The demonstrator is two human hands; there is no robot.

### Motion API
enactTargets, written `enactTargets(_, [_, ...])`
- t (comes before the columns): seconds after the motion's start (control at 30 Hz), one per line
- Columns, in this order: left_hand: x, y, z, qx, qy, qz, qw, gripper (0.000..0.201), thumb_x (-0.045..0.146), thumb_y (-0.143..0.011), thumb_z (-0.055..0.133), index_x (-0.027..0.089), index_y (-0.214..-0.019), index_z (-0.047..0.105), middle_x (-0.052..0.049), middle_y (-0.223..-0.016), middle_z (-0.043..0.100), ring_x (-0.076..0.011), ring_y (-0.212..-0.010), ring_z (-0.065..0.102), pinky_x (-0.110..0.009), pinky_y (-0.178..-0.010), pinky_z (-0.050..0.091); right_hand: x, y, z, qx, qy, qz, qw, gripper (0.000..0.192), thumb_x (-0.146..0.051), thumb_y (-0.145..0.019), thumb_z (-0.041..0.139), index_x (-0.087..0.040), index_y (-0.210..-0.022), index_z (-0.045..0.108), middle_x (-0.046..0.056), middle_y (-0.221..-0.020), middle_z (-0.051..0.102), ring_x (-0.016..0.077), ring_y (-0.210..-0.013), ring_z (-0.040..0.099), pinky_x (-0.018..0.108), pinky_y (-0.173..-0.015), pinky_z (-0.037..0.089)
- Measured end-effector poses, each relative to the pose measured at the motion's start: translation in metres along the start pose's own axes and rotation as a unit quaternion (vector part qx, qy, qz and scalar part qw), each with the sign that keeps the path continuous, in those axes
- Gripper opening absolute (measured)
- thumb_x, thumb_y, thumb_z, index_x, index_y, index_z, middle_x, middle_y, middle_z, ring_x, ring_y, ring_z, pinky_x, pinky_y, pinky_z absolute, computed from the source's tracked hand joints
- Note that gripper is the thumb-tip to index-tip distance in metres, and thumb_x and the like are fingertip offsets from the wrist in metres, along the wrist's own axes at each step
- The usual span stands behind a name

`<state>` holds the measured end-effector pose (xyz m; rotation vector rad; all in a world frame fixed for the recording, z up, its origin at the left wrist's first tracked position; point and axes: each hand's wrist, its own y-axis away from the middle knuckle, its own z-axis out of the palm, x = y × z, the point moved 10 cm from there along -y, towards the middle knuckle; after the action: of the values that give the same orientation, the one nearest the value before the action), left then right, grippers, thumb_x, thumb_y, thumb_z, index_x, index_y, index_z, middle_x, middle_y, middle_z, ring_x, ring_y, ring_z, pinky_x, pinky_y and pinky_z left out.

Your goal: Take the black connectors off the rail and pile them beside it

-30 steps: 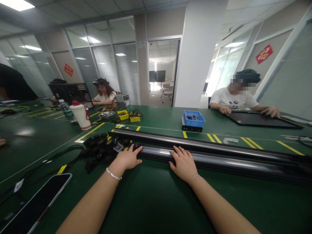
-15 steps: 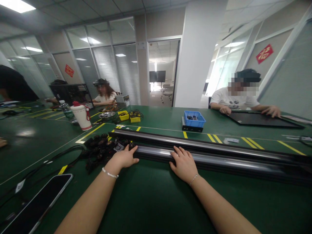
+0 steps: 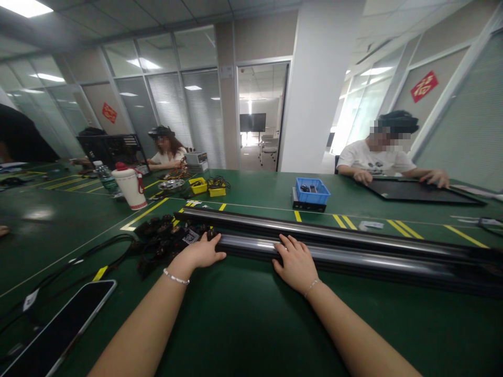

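The long black rail [image 3: 353,256] looks stiff and fairly heavy, and its glossy rounded top may be slippery; because of its length, it would best be gripped at two points set well apart, with the fingers hooked over the far edge. It lies flat on the green worktop [image 3: 243,319], running from just ahead of the left hand [image 3: 200,254] out well past the right hand [image 3: 296,267]. A second rail [image 3: 314,230] is seen just behind it. The right hand is laid flat on the near rail, fingers spread over its top, not closed round it. The left hand rests open at the rail's near end, fingertips touching it. Just beyond the left hand a heap of black cables [image 3: 161,238] is piled.
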<state>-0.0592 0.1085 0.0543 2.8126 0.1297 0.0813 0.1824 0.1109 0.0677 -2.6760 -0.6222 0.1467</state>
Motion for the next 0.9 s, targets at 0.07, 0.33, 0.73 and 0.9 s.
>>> enactTargets(0.07, [-0.001,-0.001,0.003,-0.003,0.017,-0.007,1.000,0.081,0.060,-0.077,0.042,0.026,-0.143,0.011,-0.021,-0.148,0.006,-0.0343,-0.119,0.045,-0.039,-0.095,0.037,0.000,0.000,0.000,0.001,0.000,-0.001,1.000,0.038,-0.038,-0.080,0.046,-0.023,-0.114,0.055,0.007,-0.137,0.040,0.0258,-0.127,0.029,0.042,-0.099,0.023])
enactTargets(0.33, [-0.006,-0.012,0.003,0.039,0.006,-0.002,0.999,0.079,0.067,-0.078,0.031,0.027,-0.143,0.011,-0.020,-0.148,0.017,-0.0356,-0.123,0.041,-0.042,-0.094,0.036,0.000,0.000,0.000,0.002,0.000,-0.002,1.000,0.037,-0.037,-0.080,0.047,-0.023,-0.114,0.055,0.008,-0.137,0.041,0.0256,-0.126,0.029,0.042,-0.099,0.024])
enactTargets(0.73, [-0.012,-0.018,0.003,0.057,0.007,-0.012,0.998,0.079,0.069,-0.077,0.030,0.028,-0.143,0.014,-0.019,-0.145,0.026,-0.0356,-0.124,0.039,-0.042,-0.092,0.037,-0.001,0.000,-0.002,0.006,-0.002,-0.006,1.000,0.037,-0.037,-0.080,0.047,-0.023,-0.113,0.055,0.008,-0.136,0.042,0.0263,-0.126,0.030,0.042,-0.098,0.025])
enactTargets(0.9, [-0.013,-0.018,0.003,0.052,0.014,-0.015,0.998,0.078,0.068,-0.077,0.032,0.030,-0.142,0.014,-0.020,-0.145,0.026,-0.0367,-0.124,0.038,-0.043,-0.092,0.037,0.000,0.000,-0.001,0.009,0.000,-0.005,1.000,0.037,-0.038,-0.080,0.047,-0.023,-0.113,0.056,0.008,-0.136,0.042,0.0262,-0.126,0.031,0.042,-0.098,0.025])
